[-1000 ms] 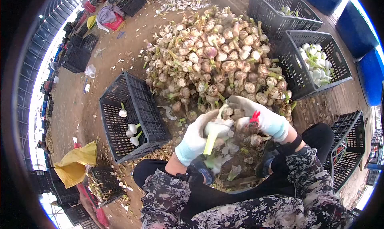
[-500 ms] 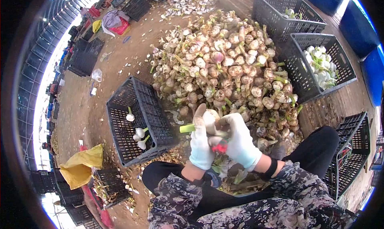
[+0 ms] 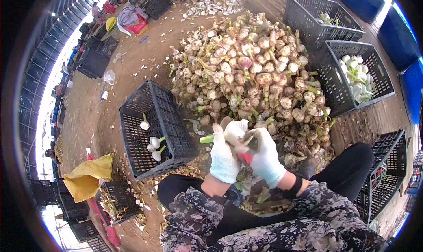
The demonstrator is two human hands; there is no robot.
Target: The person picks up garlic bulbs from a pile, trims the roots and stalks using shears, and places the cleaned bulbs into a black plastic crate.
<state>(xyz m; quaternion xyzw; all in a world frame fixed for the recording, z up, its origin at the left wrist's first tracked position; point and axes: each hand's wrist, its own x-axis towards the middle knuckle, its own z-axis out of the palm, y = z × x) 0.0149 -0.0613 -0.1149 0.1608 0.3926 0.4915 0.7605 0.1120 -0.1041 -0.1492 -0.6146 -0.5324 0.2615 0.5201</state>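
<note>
My gloved left hand (image 3: 223,157) grips a white garlic bulb (image 3: 235,130) whose green stem (image 3: 206,139) sticks out to the left. My gloved right hand (image 3: 266,155) holds a red-handled cutter (image 3: 247,154) against the bulb's underside. Both hands work just in front of a big pile of unpeeled garlic (image 3: 251,71) on the dirt floor. My legs in dark trousers bend to either side below the hands.
A black crate (image 3: 172,120) at my left holds three peeled bulbs. Two black crates (image 3: 339,87) at the right hold white bulbs; another (image 3: 387,172) stands by my right knee. Peelings litter the ground. A yellow bag (image 3: 86,179) and more crates lie at lower left.
The hands came together in front of me and the bulb turned, so its stem went from pointing down to pointing left. The right hand brought the cutter to the bulb.
</note>
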